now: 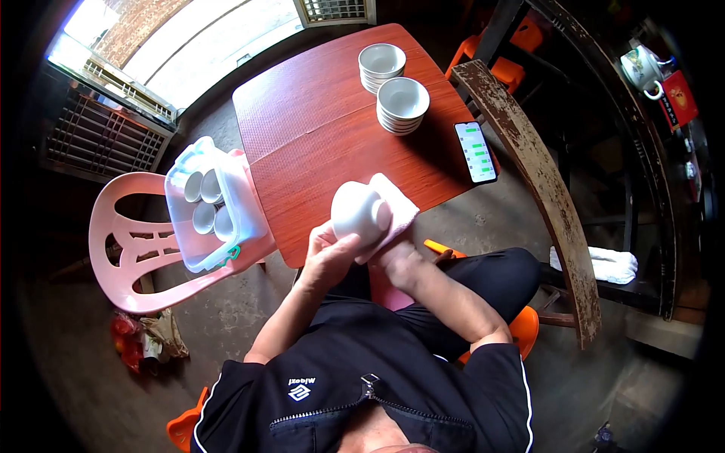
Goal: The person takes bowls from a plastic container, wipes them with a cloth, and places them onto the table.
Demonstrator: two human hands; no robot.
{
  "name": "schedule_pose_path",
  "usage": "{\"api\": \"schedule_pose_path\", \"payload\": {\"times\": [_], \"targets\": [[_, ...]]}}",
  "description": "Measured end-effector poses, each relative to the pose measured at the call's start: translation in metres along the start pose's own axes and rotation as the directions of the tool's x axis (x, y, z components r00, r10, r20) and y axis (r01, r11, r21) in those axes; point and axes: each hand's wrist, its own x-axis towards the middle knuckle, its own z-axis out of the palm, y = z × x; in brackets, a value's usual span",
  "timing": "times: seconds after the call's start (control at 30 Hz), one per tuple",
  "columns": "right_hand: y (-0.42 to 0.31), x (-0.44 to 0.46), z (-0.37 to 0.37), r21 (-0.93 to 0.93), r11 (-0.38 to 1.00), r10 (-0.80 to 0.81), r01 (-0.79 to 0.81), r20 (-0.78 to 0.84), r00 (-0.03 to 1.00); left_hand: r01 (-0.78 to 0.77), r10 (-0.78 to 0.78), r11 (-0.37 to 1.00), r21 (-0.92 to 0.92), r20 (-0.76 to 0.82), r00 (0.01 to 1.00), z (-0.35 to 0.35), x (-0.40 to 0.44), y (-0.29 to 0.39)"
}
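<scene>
The fingers of the right hand (398, 259) were hidden by a pink cloth (400, 205) and a white bowl (353, 210), whose inside faced out of sight. Writing on the phone (476, 153) was too small to read. The person's body (347, 343) covered most of an orange seat (524, 332).

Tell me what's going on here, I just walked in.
The left hand holds a white bowl tilted on its side near the edge of the table, while the right hand, partly hidden, has a pink cloth at the bowl. Two bowl stacks, a nearer one and a farther one, stand on the table. More white dishes sit in a plastic tub on a pink chair.
</scene>
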Motion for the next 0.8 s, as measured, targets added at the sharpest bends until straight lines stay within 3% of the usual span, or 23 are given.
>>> {"api": "schedule_pose_path", "payload": {"times": [0.03,0.07,0.13,0.17,0.2,0.23,0.27,0.33,0.4,0.47,0.53,0.57,0.6,0.67,0.7,0.73,0.77,0.8], "targets": [[-0.009,0.0,-0.006,-0.202,0.974,-0.089,0.098,0.051,0.995,0.034,-0.034,0.999,-0.022,0.025,0.999,0.0,-0.002,0.0],[-0.012,0.005,-0.013,-0.137,0.985,-0.086,0.105,0.133,0.987,0.064,-0.062,0.997,-0.044,0.05,0.997,0.001,-0.003,0.002],[-0.02,0.028,-0.029,0.08,0.993,0.045,-0.086,0.421,0.906,0.101,-0.096,0.994,-0.047,0.113,0.989,0.011,-0.006,0.014],[-0.028,0.037,-0.032,0.024,0.989,0.111,-0.143,0.514,0.851,0.165,-0.162,0.986,-0.009,0.137,0.977,0.007,-0.008,0.013],[-0.031,0.038,-0.025,-0.298,0.954,0.145,-0.021,0.4,0.905,0.223,-0.225,0.974,0.029,0.159,0.961,0.001,-0.01,0.011],[-0.036,0.029,-0.021,-0.424,0.901,0.104,0.091,0.414,0.904,0.221,-0.226,0.974,0.049,0.232,0.946,-0.001,-0.012,0.01],[-0.046,0.021,-0.017,-0.537,0.829,0.076,0.155,0.383,0.92,0.216,-0.233,0.971,0.102,0.213,0.949,0.003,-0.013,0.015],[-0.033,0.007,-0.005,-0.729,0.447,-0.284,0.519,0.435,0.855,0.031,-0.046,0.993,0.114,0.13,0.99,0.01,-0.015,0.015],[-0.037,-0.012,0.022,-0.799,0.128,-0.496,0.588,0.462,0.736,0.025,-0.05,0.865,0.502,0.037,0.998,-0.012,-0.009,0.014],[-0.031,-0.009,0.025,-0.795,0.072,-0.563,0.603,0.467,0.682,-0.05,-0.007,0.814,0.579,0.095,0.995,-0.014,-0.004,0.016],[-0.023,0.013,0.011,-0.683,0.271,-0.562,0.678,0.459,0.688,-0.174,0.09,0.896,0.409,0.217,0.972,-0.014,-0.006,0.012],[-0.027,0.018,0.004,-0.508,0.591,-0.439,0.626,0.449,0.778,-0.008,-0.12,0.866,0.499,0.223,0.967,-0.011,-0.009,0.022],[-0.011,0.031,-0.005,-0.302,0.894,-0.222,0.332,0.344,0.912,0.046,-0.143,0.881,0.471,0.171,0.975,0.012,-0.014,0.032],[-0.002,0.035,-0.023,-0.124,0.929,-0.244,0.35,0.506,0.827,0.004,-0.108,0.902,0.432,0.218,0.97,0.014,-0.017,0.03],[-0.005,0.029,-0.016,-0.02,0.989,-0.125,0.147,0.422,0.898,0.088,-0.155,0.926,0.368,0.157,0.975,0.016,-0.017,0.033],[0.001,0.032,-0.014,-0.377,0.858,-0.227,0.349,0.332,0.916,0.124,-0.182,0.922,0.367,0.13,0.975,0.01,-0.013,0.032],[-0.012,0.021,0.0,-0.616,0.55,-0.37,0.563,0.425,0.826,0.019,-0.075,0.934,0.358,0.144,0.987,-0.011,-0.01,0.018],[-0.029,0.008,0.017,-0.734,0.134,-0.447,0.666,0.555,0.701,-0.052,-0.02,0.917,0.396,0.175,0.984,-0.019,-0.007,0.015]]}}
